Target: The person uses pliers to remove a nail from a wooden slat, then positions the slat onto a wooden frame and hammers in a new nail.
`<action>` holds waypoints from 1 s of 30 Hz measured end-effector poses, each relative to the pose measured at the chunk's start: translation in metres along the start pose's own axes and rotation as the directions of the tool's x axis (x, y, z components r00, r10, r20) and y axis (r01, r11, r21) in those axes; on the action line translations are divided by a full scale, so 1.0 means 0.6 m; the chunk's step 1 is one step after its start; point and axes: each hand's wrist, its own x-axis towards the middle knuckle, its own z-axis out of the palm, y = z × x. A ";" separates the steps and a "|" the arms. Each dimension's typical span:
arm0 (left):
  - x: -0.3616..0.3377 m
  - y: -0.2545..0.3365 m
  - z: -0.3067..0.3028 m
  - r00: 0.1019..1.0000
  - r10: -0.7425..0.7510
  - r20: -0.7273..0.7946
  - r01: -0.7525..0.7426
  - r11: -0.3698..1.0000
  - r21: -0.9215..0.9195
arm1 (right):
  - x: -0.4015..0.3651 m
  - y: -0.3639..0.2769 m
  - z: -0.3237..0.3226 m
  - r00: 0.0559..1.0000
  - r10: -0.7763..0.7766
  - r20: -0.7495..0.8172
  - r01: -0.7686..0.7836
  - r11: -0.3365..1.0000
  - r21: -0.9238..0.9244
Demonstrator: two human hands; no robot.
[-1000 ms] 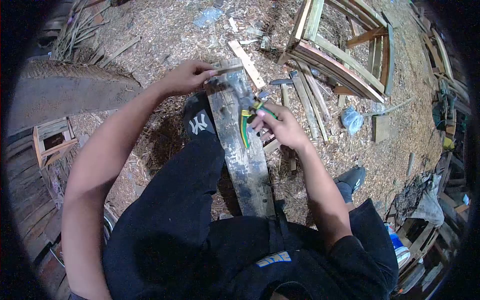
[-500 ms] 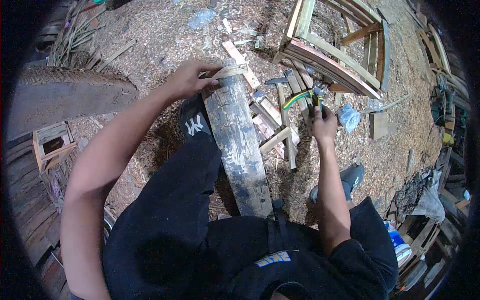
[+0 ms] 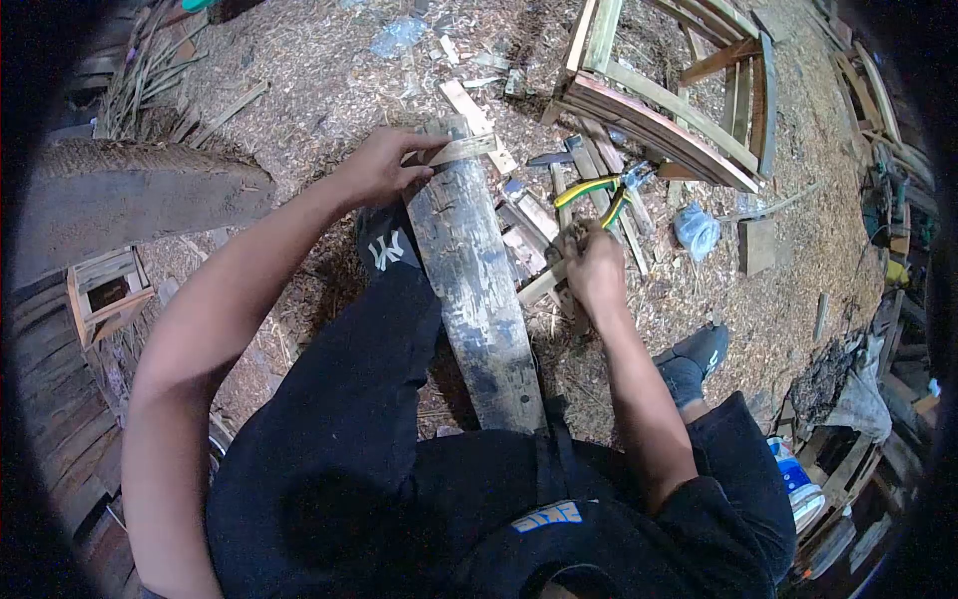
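Observation:
A short, pale wood strip (image 3: 464, 150) lies across the far end of a worn wooden plank (image 3: 474, 270) with flaking paint. My left hand (image 3: 384, 168) pinches the strip's left end between thumb and fingers. My right hand (image 3: 596, 265) is low over wood pieces to the right of the plank, its fingers curled. What they hold, if anything, is hidden. Pliers (image 3: 627, 182) with yellow-green handles lie spread just beyond it, one handle end close to my knuckles.
A wooden frame (image 3: 664, 110) stands at the upper right. A clear plastic bag (image 3: 697, 232) and a small board (image 3: 756, 248) lie on the chip-covered ground. A thick timber (image 3: 130, 205) is at the left, with a small wooden box frame (image 3: 108, 293) below it.
My right hand has moved left and towards me, away from the pliers' head. The pliers now show both handles spread apart. My left hand keeps its pinch on the strip, which tilts slightly.

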 end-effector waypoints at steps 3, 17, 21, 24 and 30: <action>0.003 0.006 -0.002 1.000 -0.004 0.023 0.004 1.000 0.013 | 0.020 -0.032 -0.038 0.973 0.115 0.198 -0.127 0.991 0.051; -0.005 -0.016 0.014 0.997 0.066 0.037 -0.067 0.997 0.027 | 0.022 -0.033 -0.053 0.964 -0.199 0.176 0.096 0.880 0.466; -0.009 -0.018 0.020 0.998 0.068 0.020 -0.068 0.998 0.010 | 0.006 -0.098 -0.077 0.951 -0.220 0.215 0.093 0.873 0.479; -0.010 -0.006 0.014 0.997 0.005 0.079 -0.008 0.999 0.036 | 0.015 -0.106 -0.058 0.928 -0.326 0.179 0.250 0.904 0.347; -0.005 -0.026 0.023 0.995 0.076 0.056 -0.082 0.992 0.100 | 0.018 -0.110 -0.035 0.906 -0.424 0.005 0.391 0.840 0.375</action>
